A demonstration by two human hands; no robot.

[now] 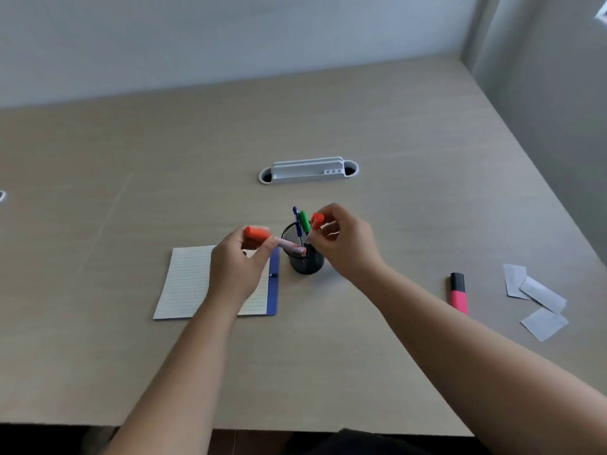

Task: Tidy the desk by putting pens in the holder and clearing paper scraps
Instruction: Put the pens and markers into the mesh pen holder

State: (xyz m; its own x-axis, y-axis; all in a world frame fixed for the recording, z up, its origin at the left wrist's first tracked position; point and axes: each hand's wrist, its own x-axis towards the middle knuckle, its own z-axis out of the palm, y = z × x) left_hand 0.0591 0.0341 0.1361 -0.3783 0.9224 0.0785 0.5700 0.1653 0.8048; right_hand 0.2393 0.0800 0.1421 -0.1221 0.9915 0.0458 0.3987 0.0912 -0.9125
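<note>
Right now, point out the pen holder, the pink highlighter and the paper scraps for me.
pen holder (307,262): head view, on the black mesh wall near its base.
pink highlighter (459,298): head view, on the pink barrel below the black cap.
paper scraps (543,323): head view, on the nearest of the three pieces.

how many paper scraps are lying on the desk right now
3, all near the right edge of the desk: one farthest back, one overlapping it, one nearest the person. None seems hidden.
</note>
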